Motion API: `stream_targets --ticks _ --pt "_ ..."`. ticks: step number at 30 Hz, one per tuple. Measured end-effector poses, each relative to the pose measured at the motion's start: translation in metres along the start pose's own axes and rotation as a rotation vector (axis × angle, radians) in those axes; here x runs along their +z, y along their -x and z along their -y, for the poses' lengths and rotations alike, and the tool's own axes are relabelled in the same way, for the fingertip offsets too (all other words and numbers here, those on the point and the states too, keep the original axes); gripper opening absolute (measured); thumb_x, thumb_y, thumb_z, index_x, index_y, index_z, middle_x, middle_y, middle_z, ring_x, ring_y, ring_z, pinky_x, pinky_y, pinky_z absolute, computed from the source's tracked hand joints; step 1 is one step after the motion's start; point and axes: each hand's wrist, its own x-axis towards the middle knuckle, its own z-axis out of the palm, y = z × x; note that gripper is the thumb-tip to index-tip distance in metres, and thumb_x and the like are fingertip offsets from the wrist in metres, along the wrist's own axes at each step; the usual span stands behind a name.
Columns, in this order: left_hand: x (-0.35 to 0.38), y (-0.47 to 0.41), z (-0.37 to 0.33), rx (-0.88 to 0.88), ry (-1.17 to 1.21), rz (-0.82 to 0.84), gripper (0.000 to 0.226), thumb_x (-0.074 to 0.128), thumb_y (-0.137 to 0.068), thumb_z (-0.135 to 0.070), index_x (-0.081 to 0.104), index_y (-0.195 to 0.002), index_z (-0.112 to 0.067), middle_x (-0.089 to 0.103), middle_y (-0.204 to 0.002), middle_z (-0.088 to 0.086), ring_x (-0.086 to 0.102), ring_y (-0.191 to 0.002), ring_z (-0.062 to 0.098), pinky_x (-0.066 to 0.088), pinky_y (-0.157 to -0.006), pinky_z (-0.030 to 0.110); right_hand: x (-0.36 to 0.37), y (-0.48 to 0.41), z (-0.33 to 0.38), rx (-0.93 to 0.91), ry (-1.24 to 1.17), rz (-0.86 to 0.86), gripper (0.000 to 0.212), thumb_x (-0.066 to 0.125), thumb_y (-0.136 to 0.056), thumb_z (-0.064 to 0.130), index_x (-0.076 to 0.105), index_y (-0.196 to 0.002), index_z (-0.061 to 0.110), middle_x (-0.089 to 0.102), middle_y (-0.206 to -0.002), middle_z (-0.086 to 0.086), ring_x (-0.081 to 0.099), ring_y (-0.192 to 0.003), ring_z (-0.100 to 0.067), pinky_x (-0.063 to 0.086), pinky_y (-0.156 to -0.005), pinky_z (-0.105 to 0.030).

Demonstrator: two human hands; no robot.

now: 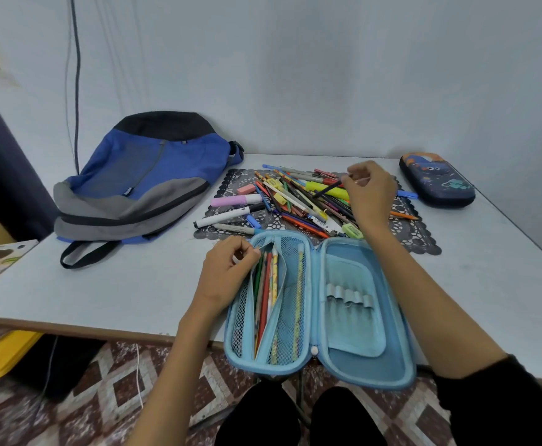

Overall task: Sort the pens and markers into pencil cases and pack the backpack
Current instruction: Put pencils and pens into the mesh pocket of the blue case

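The open light-blue pencil case (359, 336) lies at the near edge of the surface (118, 284), partly overhanging it. The left hand (227, 272) pinches the lip of its mesh pocket (290, 304), pulling it wide over several colored pencils (264, 294). Just beyond, the right hand (371, 191) pinches a dark pencil (327, 189) above the jumbled pile of pens and markers (298, 204) on a dark lace placemat (414, 233). A blue-and-grey backpack (147, 178) lies flat far left. A navy cartoon pencil case (436, 180) (zipped, it seems) sits far right.
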Motion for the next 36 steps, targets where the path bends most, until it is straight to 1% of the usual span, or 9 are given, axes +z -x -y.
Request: stream_targets --ticks 2,5,8,10,14,17,24,29,36 --pt "0.0 0.0 0.0 -0.004 -0.001 -0.001 0.025 0.057 -0.084 -0.038 0.058 -0.072 -0.016 0.059 -0.074 -0.002 0.047 -0.068 0.011 0.038 -0.062 0.029 0.0 -0.001 0.009 0.001 -0.168 -0.092 0.012 0.068 -0.085 0.011 0.065 -0.096 0.012 0.063 -0.082 0.007 0.056 -0.071 -0.005 0.044 -0.062 -0.009" --pt "-0.001 0.001 0.0 -0.003 0.0 -0.003 0.028 0.056 -0.082 -0.042 0.058 -0.073 -0.015 0.059 -0.074 -0.001 0.047 -0.068 0.012 0.039 -0.063 0.031 -0.001 0.002 0.021 -0.024 -0.313 -0.172 0.012 0.067 -0.084 0.01 0.063 -0.094 0.016 0.061 -0.081 0.014 0.057 -0.072 -0.003 0.054 -0.071 -0.024" --pt "-0.001 0.001 -0.001 -0.007 0.002 -0.005 0.03 0.054 -0.081 -0.045 0.059 -0.073 -0.016 0.06 -0.075 -0.002 0.048 -0.069 0.013 0.04 -0.064 0.033 0.0 0.005 0.03 0.011 -0.424 -0.136 0.011 0.067 -0.084 0.011 0.063 -0.093 0.017 0.065 -0.082 0.007 0.063 -0.075 -0.01 0.059 -0.07 -0.036" --pt "-0.001 0.001 -0.001 -0.009 0.003 -0.006 0.031 0.054 -0.081 -0.046 0.059 -0.074 -0.016 0.06 -0.076 -0.002 0.049 -0.07 0.014 0.041 -0.065 0.035 0.0 0.009 0.037 0.067 -0.523 -0.067 0.011 0.068 -0.084 0.007 0.063 -0.092 0.014 0.065 -0.082 -0.001 0.065 -0.075 -0.017 0.06 -0.065 -0.035" --pt "-0.001 0.001 -0.002 -0.006 -0.002 -0.007 0.031 0.053 -0.08 -0.046 0.059 -0.073 -0.016 0.06 -0.076 -0.002 0.048 -0.069 0.014 0.041 -0.064 0.034 0.0 0.024 0.052 0.259 -0.666 0.263 0.011 0.066 -0.085 -0.003 0.062 -0.093 0.003 0.063 -0.081 -0.012 0.065 -0.063 -0.018 0.059 -0.061 -0.03" --pt "-0.001 0.001 -0.003 -0.002 -0.008 -0.011 0.031 0.053 -0.08 -0.045 0.059 -0.073 -0.016 0.061 -0.076 -0.002 0.049 -0.07 0.014 0.041 -0.064 0.033 0.002 0.038 0.055 0.347 -0.574 0.562 0.016 0.067 -0.084 -0.004 0.062 -0.099 -0.003 0.064 -0.08 -0.012 0.065 -0.059 -0.016 0.06 -0.061 -0.029" --pt "-0.001 0.0 -0.002 0.044 -0.067 -0.024 0.041 0.047 -0.081 -0.052 0.06 -0.076 -0.014 0.06 -0.076 -0.002 0.05 -0.073 0.016 0.038 -0.063 0.033 0.016 0.064 0.05 0.483 -0.476 0.948 0.011 0.066 -0.083 -0.008 0.061 -0.09 -0.001 0.068 -0.082 -0.016 0.071 -0.067 -0.024 0.061 -0.065 -0.028" --pt "-0.001 -0.001 -0.003 0.063 -0.098 -0.031 0.041 0.046 -0.082 -0.052 0.06 -0.077 -0.014 0.059 -0.077 -0.003 0.051 -0.076 0.016 0.038 -0.066 0.031 0.012 0.067 0.049 0.319 -0.323 1.195 0.012 0.069 -0.081 -0.008 0.063 -0.092 -0.007 0.071 -0.077 -0.015 0.071 -0.067 -0.021 0.06 -0.063 -0.024" --pt "-0.001 0.0 -0.002 0.05 -0.103 -0.024 0.035 0.047 -0.083 -0.051 0.06 -0.077 -0.019 0.059 -0.078 -0.006 0.05 -0.078 0.014 0.035 -0.065 0.028 0.02 0.074 0.053 -0.036 -0.041 1.138 0.015 0.081 -0.073 0.006 0.067 -0.075 0.006 0.067 -0.061 -0.008 0.058 -0.048 -0.014 0.044 -0.041 -0.019"
